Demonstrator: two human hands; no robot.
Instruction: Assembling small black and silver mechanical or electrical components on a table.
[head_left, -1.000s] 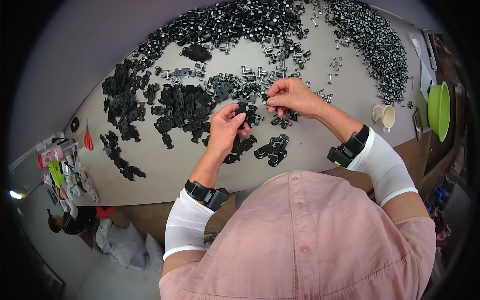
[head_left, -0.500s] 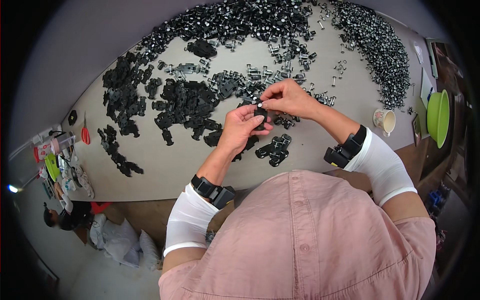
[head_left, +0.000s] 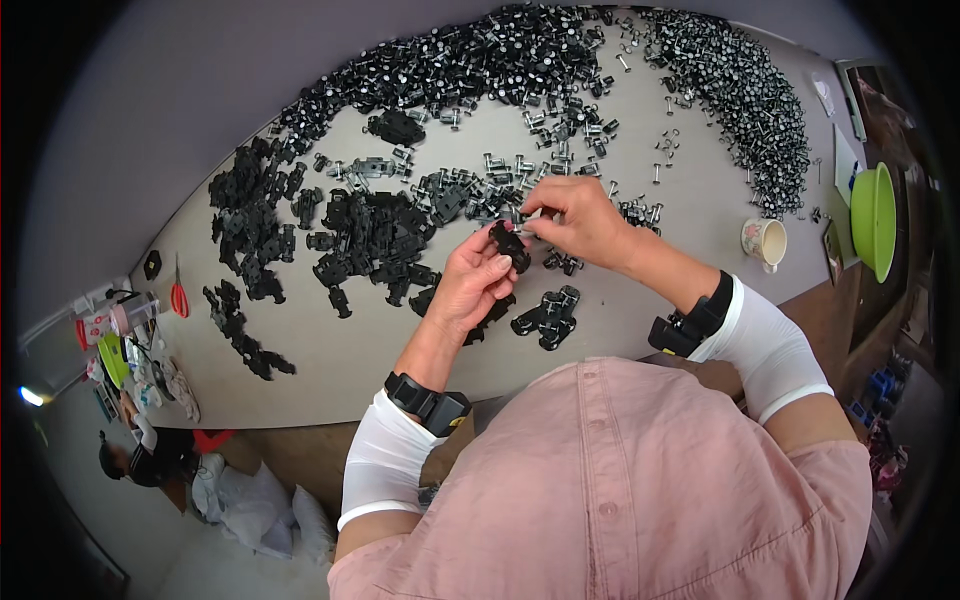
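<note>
My left hand (head_left: 468, 288) holds a black plastic toy car chassis (head_left: 510, 246), thumb on top and fingers curled beneath. Close beside its far end, my right hand (head_left: 585, 222) has thumb and forefinger pinched on a small wheel axle (head_left: 517, 219), partly covered by the fingertips. Below the hands lie a few chassis with wheels (head_left: 547, 318), stacked crosswise. A heap of black chassis (head_left: 372, 238) spreads to the left of my left hand. Loose wheel axles (head_left: 500, 172) with shiny pins lie just beyond both hands.
Wheels are heaped along the far edge (head_left: 480, 55), and small metal-headed parts (head_left: 745, 95) curve down the right. More chassis (head_left: 245, 220) lie left, near red-handled scissors (head_left: 179, 298). A floral mug (head_left: 764, 243) and green basin (head_left: 873, 222) stand right. Another person (head_left: 150, 455) is at far left.
The chassis in my left hand has tilted, its uneven side now showing. My right hand has shifted slightly nearer to me, and its fingertips have come away from the chassis's end. The view has shifted a little.
</note>
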